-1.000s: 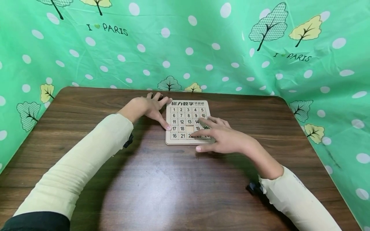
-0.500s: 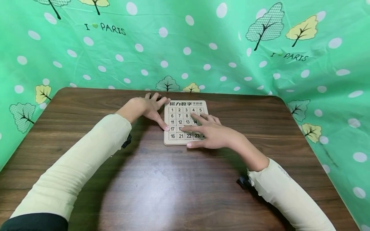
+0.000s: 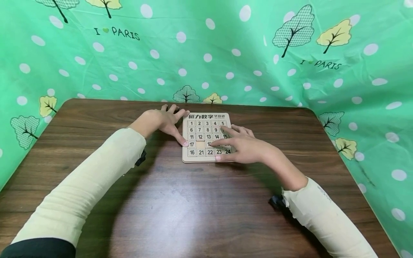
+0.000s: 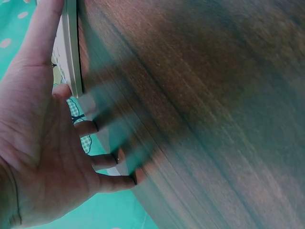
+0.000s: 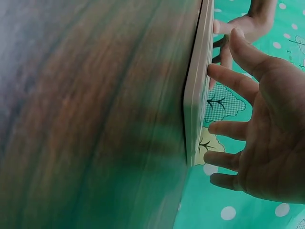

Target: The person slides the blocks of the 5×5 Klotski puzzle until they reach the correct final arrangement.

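Note:
A number sliding puzzle [image 3: 208, 157] lies flat near the table's far edge, with rows of square number tiles and Chinese lettering along its top. The gap [image 3: 200, 144] stands in the fourth row, just right of tile 17 [image 3: 191, 144]. My left hand [image 3: 166, 122] rests at the puzzle's left side, fingers spread, thumb on its frame and index finger at the top left corner. My right hand [image 3: 248, 146] reaches over from the right with its fingers extended. Its index fingertip touches the tile right of the gap, partly covering it. Some right-hand tiles are hidden below that hand.
The puzzle lies on a dark brown wooden table [image 3: 161, 200]. A green dotted cloth [image 3: 180, 53] with printed trees hangs behind and beside it. Pale sleeves [image 3: 87, 182] cover both forearms, and a dark device [image 3: 276, 202] shows under the right wrist.
My right hand moved left over the puzzle, then back a little to the right. Tile 18 slid one place right, and the gap shifted from the third column to the second. The left hand stayed.

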